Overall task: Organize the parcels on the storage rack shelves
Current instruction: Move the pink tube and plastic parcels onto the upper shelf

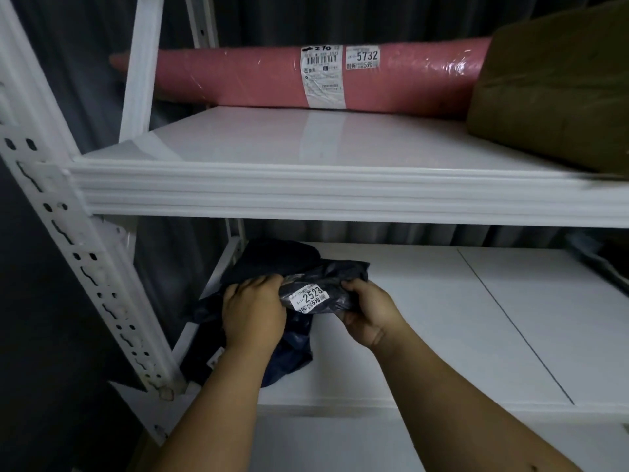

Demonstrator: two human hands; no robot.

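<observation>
A dark plastic parcel (326, 284) with a white label reading 2523 is held at the left end of the lower shelf (442, 318). My left hand (253, 313) grips its left side and my right hand (369, 310) grips its right end. More dark bagged parcels (272, 260) lie under and behind it, against the rack's left side. On the upper shelf (272, 144) a long pink roll (258, 76) labelled 5732 lies along the back, and a brown wrapped parcel (551, 93) sits at the right.
The white perforated rack post (68, 240) stands at the left. A grey curtain (374, 15) hangs behind the rack. Something dark shows at the lower shelf's far right edge (602, 257).
</observation>
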